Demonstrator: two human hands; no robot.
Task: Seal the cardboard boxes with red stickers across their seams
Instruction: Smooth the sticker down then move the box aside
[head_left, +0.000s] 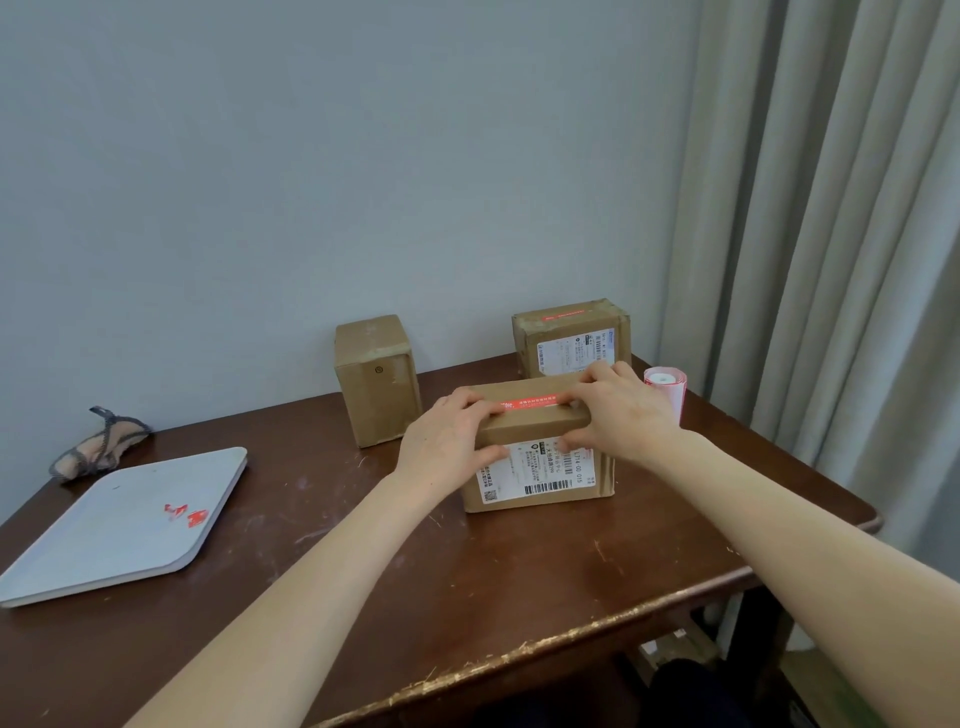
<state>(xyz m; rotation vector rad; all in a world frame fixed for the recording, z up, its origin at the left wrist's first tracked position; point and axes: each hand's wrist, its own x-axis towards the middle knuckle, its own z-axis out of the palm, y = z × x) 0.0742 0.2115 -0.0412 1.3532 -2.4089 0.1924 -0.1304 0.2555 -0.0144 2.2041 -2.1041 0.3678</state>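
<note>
A cardboard box (540, 470) with a white shipping label on its front stands on the brown table. A red sticker (530, 401) lies along the seam on its top. My left hand (449, 441) clasps the box's left end, fingers on the sticker's left end and thumb on the front. My right hand (621, 413) clasps the right end the same way, fingers on the sticker's right end. A second labelled box (571, 338) at the back right carries a red sticker on top. A plain third box (376, 379) stands upright at the back.
A roll of red stickers (667, 389) stands behind my right hand. A grey tray (104, 540) with red sticker scraps (187, 514) lies at the left, with a bundled cloth (98, 447) beyond it. Wall behind, curtain at right, table edge (571, 631) close in front.
</note>
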